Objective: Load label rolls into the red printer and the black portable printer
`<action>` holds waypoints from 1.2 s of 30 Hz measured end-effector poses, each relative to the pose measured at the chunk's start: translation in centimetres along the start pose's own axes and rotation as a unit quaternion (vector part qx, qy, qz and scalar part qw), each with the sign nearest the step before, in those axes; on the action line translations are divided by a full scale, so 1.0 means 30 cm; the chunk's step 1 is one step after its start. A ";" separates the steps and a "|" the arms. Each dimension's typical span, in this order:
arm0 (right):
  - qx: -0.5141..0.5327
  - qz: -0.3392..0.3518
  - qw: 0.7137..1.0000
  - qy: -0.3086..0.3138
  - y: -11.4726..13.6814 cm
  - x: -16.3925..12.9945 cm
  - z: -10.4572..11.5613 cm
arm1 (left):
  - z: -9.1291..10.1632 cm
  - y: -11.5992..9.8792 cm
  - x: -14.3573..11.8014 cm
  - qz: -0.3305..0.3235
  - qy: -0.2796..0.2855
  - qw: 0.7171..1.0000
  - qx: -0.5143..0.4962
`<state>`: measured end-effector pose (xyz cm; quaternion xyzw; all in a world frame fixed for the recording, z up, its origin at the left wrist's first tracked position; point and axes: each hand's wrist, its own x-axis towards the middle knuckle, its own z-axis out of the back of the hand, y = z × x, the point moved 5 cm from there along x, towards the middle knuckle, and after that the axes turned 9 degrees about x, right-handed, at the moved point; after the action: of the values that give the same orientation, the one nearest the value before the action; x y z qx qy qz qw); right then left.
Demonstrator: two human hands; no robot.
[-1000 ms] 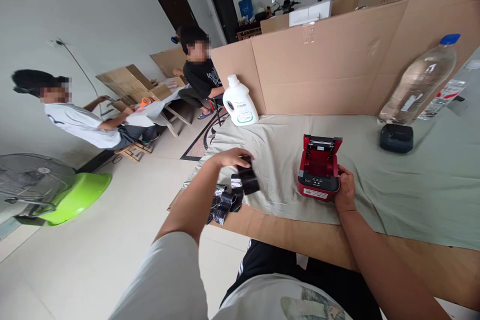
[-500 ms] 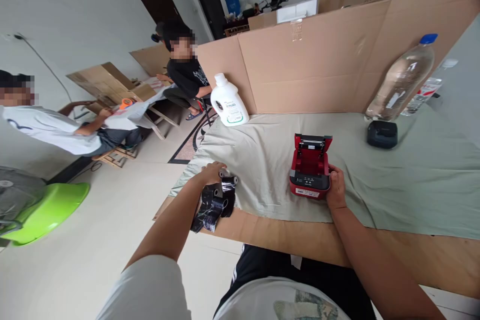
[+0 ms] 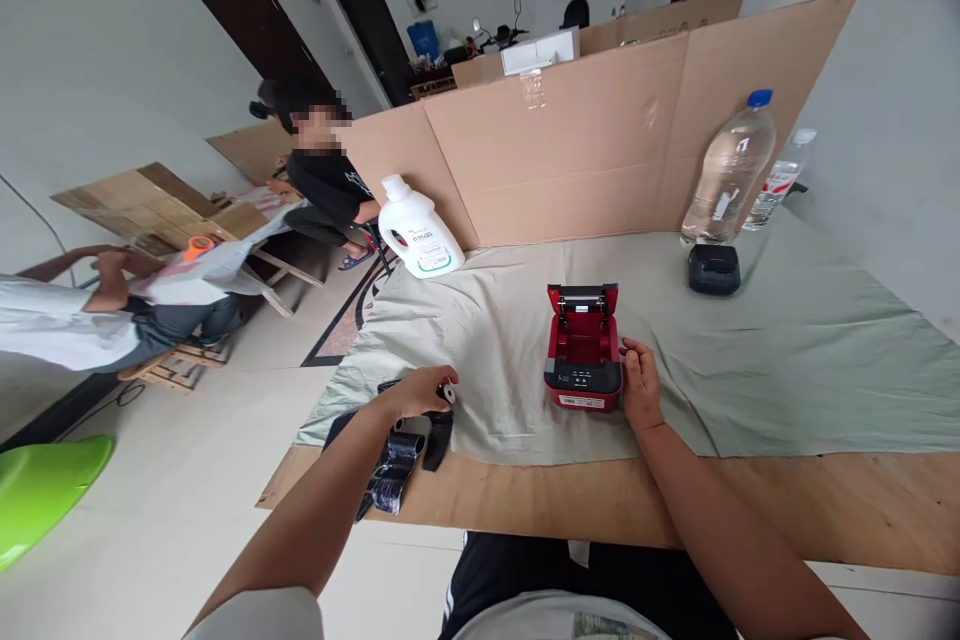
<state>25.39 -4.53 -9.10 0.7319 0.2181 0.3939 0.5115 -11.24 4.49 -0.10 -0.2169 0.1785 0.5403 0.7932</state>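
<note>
A small red printer with its lid up stands on the grey-green cloth in front of me. My right hand rests against the printer's right side and holds it. My left hand lies near the table's left front corner, closed over a black roll with a white core. Under and beside that hand lies a pile of black rolls and crinkled black film, partly hanging over the wooden table edge.
A white jug, a large clear bottle, a smaller bottle and a black box stand at the back before a cardboard wall. Two people sit at the left. A green tub lies on the floor.
My left hand has moved down toward the front left corner with the black rolls. The camera has tilted and swung right. My right hand stays on the printer.
</note>
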 end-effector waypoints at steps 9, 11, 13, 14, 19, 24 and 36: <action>-0.134 0.214 0.967 0.027 0.234 -0.029 -0.005 | 0.072 -0.508 -0.122 -0.317 0.223 0.850 -0.357; -0.162 0.261 0.950 0.062 0.266 -0.053 -0.032 | 0.098 -0.593 -0.089 -0.347 0.179 0.850 -0.353; -0.171 0.290 0.937 0.097 0.278 -0.077 -0.056 | 0.128 -0.658 -0.034 -0.372 0.099 0.869 -0.312; -0.169 0.300 0.933 0.109 0.280 -0.086 -0.064 | 0.141 -0.683 0.000 -0.378 0.054 0.880 -0.282; -0.163 0.333 0.920 0.131 0.280 -0.101 -0.056 | 0.160 -0.754 0.171 -0.327 -0.100 0.931 -0.129; -0.161 0.353 0.908 0.158 0.305 -0.106 -0.054 | 0.125 -0.802 0.266 -0.281 -0.102 0.954 0.025; -0.191 0.321 0.915 0.152 0.322 -0.100 -0.077 | 0.069 -0.828 0.338 -0.229 -0.143 0.951 0.151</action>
<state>20.96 -9.06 -0.90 0.5821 -0.0333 0.6777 0.4481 15.65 5.50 0.15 -0.0499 0.0882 0.3365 0.9362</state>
